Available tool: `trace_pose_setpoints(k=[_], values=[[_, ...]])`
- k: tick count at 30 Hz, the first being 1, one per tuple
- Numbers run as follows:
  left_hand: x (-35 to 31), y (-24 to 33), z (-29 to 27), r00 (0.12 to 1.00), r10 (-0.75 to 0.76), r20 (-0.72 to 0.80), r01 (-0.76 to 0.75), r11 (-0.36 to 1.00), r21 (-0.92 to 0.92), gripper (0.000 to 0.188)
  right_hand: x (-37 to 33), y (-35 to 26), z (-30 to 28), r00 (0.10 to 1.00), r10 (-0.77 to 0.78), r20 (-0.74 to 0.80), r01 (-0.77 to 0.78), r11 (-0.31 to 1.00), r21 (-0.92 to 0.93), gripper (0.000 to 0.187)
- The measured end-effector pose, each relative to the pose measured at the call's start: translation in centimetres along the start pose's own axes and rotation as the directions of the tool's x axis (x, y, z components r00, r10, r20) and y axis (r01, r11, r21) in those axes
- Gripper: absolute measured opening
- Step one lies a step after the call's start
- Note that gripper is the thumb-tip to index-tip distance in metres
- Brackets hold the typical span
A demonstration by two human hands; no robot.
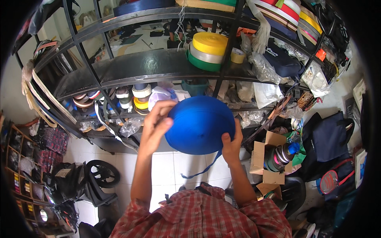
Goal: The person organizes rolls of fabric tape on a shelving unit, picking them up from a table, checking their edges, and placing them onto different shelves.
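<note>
A large, flat roll of blue webbing (198, 125) is held up in front of me, its round face toward me. My right hand (233, 143) grips its lower right edge, the thumb lying on the face and the fingers mostly hidden behind. At the left edge is my left hand (156, 126), its fingers loosely bent around the rim and the thumb at the near side. A loose strap end (202, 171) hangs from the bottom of the roll, near my right hand.
A black metal shelf rack (147, 65) stands ahead, carrying stacked yellow, white and green webbing rolls (208, 49), a tape roll (237, 55) and plastic bags. On the right sits an open cardboard box (274, 152) with rolls inside. A motorbike (75, 182) stands at left.
</note>
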State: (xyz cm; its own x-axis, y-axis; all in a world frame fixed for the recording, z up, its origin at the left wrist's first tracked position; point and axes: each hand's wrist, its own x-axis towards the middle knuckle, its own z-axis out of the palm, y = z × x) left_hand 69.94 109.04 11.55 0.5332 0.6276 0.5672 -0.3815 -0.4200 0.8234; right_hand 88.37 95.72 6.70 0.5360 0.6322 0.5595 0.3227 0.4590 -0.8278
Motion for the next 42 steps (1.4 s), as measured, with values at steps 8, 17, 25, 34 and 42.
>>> trace_pose_setpoints(k=[8,17,25,34,42], values=[[2.8,2.9,3.1,0.970,-0.193,0.149,0.132,0.929,0.346,0.033,3.6,-0.8,-1.9,0.961,-0.070,0.269,0.081,0.996,-0.033,0.048],[3.5,1.1,7.6,0.982,-0.186,-0.021,0.182,0.923,0.339,0.028,6.2,0.5,-4.8,0.969,-0.070,0.237,0.087,0.994,-0.061,0.040],[4.3,-1.4,8.8,0.967,-0.224,-0.120,0.253,0.894,0.369,0.031,8.5,1.2,-8.3,0.894,0.025,0.448,0.083,0.972,-0.220,0.047],[5.1,-2.9,9.8,0.963,-0.228,-0.144,0.255,0.942,0.219,0.033,7.5,4.4,-9.9,0.942,-0.048,0.331,0.104,0.983,-0.153,0.038],[5.9,-6.1,11.6,0.808,-0.310,-0.501,0.161,0.934,-0.318,0.043,4.4,4.6,-7.3,0.875,0.484,-0.016,-0.446,0.818,0.363,0.042]])
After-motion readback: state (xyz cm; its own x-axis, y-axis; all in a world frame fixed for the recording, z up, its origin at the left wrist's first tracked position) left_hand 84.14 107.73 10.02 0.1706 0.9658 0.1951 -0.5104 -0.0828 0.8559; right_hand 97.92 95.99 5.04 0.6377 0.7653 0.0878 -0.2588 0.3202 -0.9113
